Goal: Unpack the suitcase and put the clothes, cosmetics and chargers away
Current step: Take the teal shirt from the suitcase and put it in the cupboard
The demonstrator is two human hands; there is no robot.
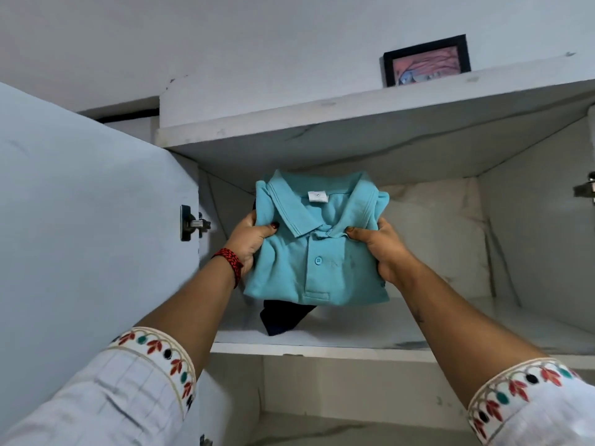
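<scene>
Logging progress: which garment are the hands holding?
The folded teal polo shirt, held by the left hand and right hand; the dark navy garment lies under it on the shelf.

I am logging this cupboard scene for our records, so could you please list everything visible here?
polo shirt: 1, teal, folded, held over the cupboard shelf
dark garment: 1, navy, under the polo shirt, low end at the shelf
shelf: 1, white marbled, inside the cupboard
cupboard door: 1, pale bluish white, open at left
hinges: 2, metal, one on the door, one at the right edge
framed picture: 1, black frame, on top of the cupboard
bracelet: 1, red and black, left wrist
sleeves: 2, white, embroidered cuffs, both forearms
left hand: 1, grips the shirt's left side
right hand: 1, grips the shirt's right side
</scene>
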